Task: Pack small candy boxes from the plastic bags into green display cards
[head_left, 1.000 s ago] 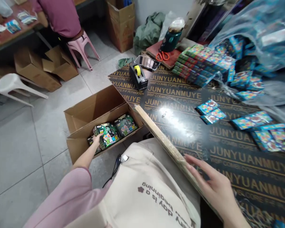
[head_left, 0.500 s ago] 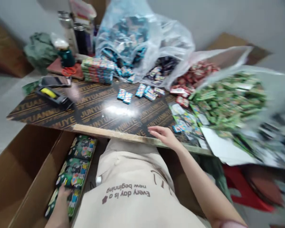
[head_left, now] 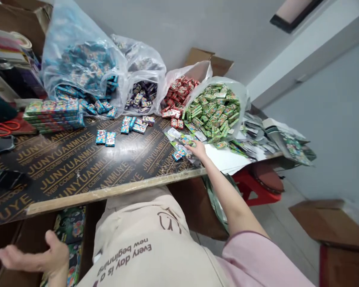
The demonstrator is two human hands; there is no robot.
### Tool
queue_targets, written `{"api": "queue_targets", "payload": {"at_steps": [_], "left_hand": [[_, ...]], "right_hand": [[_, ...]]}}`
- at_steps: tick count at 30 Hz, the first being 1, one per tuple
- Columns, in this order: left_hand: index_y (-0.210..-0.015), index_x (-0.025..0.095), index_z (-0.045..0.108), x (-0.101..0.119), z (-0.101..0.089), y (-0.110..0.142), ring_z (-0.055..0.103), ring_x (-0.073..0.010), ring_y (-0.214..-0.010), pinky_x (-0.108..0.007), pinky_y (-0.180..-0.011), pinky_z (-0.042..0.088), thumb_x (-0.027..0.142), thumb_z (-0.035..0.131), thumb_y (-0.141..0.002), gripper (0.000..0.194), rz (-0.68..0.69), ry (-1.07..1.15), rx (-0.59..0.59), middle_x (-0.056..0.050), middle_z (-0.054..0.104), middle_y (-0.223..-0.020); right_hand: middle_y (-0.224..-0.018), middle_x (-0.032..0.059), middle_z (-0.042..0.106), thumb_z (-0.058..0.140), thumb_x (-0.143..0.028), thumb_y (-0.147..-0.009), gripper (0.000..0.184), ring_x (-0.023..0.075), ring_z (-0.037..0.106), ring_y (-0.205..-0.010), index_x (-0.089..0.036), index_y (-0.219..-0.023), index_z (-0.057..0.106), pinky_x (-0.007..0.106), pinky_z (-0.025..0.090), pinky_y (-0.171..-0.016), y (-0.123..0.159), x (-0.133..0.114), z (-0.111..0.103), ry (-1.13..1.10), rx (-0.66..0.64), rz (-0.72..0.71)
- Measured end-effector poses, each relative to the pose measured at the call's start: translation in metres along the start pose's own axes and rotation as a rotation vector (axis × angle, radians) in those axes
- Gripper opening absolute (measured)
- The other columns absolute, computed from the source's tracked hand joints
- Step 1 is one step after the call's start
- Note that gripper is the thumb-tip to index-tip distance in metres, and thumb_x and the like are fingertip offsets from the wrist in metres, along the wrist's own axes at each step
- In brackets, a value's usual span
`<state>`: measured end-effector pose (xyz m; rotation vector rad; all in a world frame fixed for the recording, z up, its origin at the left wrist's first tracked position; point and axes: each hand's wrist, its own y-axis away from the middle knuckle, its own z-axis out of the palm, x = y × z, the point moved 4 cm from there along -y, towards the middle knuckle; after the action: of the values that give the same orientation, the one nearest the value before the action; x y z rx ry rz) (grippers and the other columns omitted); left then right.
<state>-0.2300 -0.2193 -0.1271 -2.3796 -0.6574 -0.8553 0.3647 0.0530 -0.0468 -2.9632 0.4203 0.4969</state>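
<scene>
My right hand (head_left: 198,150) reaches out over the dark plywood table (head_left: 77,167), its fingers resting on a small scatter of green and blue packets (head_left: 181,148) in front of the bag of green packets (head_left: 217,109). Whether it grips one I cannot tell. My left hand (head_left: 40,258) hovers low at the left, fingers spread and empty, above the cardboard box (head_left: 6,255) that holds green picture boxes (head_left: 70,227). A cream apron (head_left: 143,243) covers my lap.
Clear bags of blue (head_left: 80,67), purple (head_left: 142,93) and red packets (head_left: 179,89) line the table's back. A stack of colourful boxes (head_left: 52,113), red scissors (head_left: 6,127) and loose blue packets (head_left: 106,137) lie on the left. A red stool (head_left: 257,185) and cardboard boxes (head_left: 332,223) stand on the right.
My head turned right from the floor box to the table. My left hand lifted off the green boxes and opened. My right hand moved from the table edge out to the loose packets.
</scene>
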Motion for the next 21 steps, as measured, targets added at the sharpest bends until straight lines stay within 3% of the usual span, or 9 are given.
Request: {"api": "queue_targets", "payload": {"at_steps": [1,3,7,9,11,13,15,18,21], "left_hand": [[-0.149,0.021,0.002,0.023,-0.001,-0.011,0.003,-0.0447,-0.144,-0.068,-0.109,0.01,0.047,0.059,-0.074,0.098,0.036,-0.047,0.157,-0.025,0.007,-0.155],[-0.146,0.017,0.023,0.072,0.008,-0.034,0.022,-0.0414,-0.141,-0.063,-0.111,0.02,0.04,0.061,-0.076,0.083,0.157,-0.063,0.289,-0.025,0.028,-0.149],[-0.137,0.013,0.039,0.16,0.055,-0.068,0.033,-0.0358,-0.138,-0.054,-0.111,0.029,0.034,0.061,-0.081,0.064,0.395,0.058,0.119,-0.024,0.035,-0.145],[-0.132,0.015,0.046,0.195,0.081,-0.079,0.034,-0.0337,-0.137,-0.051,-0.11,0.031,0.032,0.058,-0.083,0.052,0.478,0.081,-0.013,-0.021,0.034,-0.146],[-0.126,0.019,0.052,0.23,0.105,-0.088,0.034,-0.0321,-0.137,-0.049,-0.111,0.031,0.03,0.056,-0.085,0.043,0.56,0.082,-0.183,-0.017,0.033,-0.148],[-0.123,0.022,0.055,0.269,0.122,-0.1,0.031,-0.0312,-0.139,-0.049,-0.113,0.027,0.031,0.056,-0.086,0.038,0.647,0.081,-0.343,-0.013,0.033,-0.15],[-0.123,0.023,0.056,0.314,0.131,-0.117,0.024,-0.0319,-0.142,-0.052,-0.116,0.015,0.035,0.06,-0.083,0.041,0.712,0.099,-0.44,-0.011,0.033,-0.151],[-0.125,0.021,0.057,0.38,0.139,-0.139,0.019,-0.0349,-0.143,-0.054,-0.117,-0.002,0.041,0.074,-0.071,0.06,0.737,0.225,-0.619,-0.012,0.037,-0.149],[-0.121,0.02,0.061,0.416,0.159,-0.137,0.036,-0.0371,-0.134,-0.053,-0.116,0.007,0.04,0.084,-0.057,0.07,0.669,0.408,-1.056,-0.012,0.053,-0.136]], "right_hand": [[-0.129,0.0199,0.057,0.066,-0.051,-0.075,0.067,0.032,0.05,-0.12,-0.011,-0.127,0.055,0.041,0.036,-0.1,-0.01,0.001,0.003,0.049,-0.03,0.003],[-0.134,0.0213,0.051,0.07,-0.061,-0.067,0.085,0.0358,0.045,-0.123,-0.015,-0.134,0.047,0.047,0.034,-0.1,-0.029,0.002,0.01,0.142,-0.098,0.035],[-0.134,0.0263,0.045,0.079,-0.063,-0.05,0.101,0.0397,0.039,-0.125,-0.011,-0.13,0.045,0.053,0.03,-0.098,-0.054,0.008,0.018,0.251,-0.179,0.206],[-0.129,0.0258,0.048,0.082,-0.056,-0.05,0.092,0.0378,0.042,-0.121,-0.009,-0.122,0.049,0.05,0.032,-0.096,-0.062,0.012,0.015,0.235,-0.157,0.249],[-0.118,0.0228,0.056,0.078,-0.046,-0.06,0.069,0.0337,0.05,-0.11,-0.01,-0.113,0.054,0.044,0.037,-0.09,-0.068,0.012,0.005,0.125,-0.094,0.185],[-0.105,0.0166,0.063,0.065,-0.036,-0.074,0.039,0.0276,0.056,-0.096,-0.013,-0.105,0.057,0.037,0.04,-0.082,-0.072,0.003,-0.013,-0.024,-0.035,0.049],[-0.094,0.0106,0.067,0.053,-0.028,-0.083,0.019,0.023,0.059,-0.086,-0.017,-0.097,0.061,0.033,0.04,-0.078,-0.071,-0.023,-0.036,-0.126,-0.013,-0.182],[-0.08,0.0057,0.069,0.05,-0.021,-0.086,0.016,0.0211,0.057,-0.081,-0.022,-0.081,0.065,0.037,0.036,-0.087,-0.046,-0.091,-0.074,-0.125,-0.002,-0.724],[-0.067,0.0019,0.066,0.047,-0.013,-0.088,0.024,0.0196,0.054,-0.082,-0.024,-0.074,0.064,0.041,0.027,-0.097,-0.004,-0.157,-0.097,-0.108,0.019,-1.111]]}}
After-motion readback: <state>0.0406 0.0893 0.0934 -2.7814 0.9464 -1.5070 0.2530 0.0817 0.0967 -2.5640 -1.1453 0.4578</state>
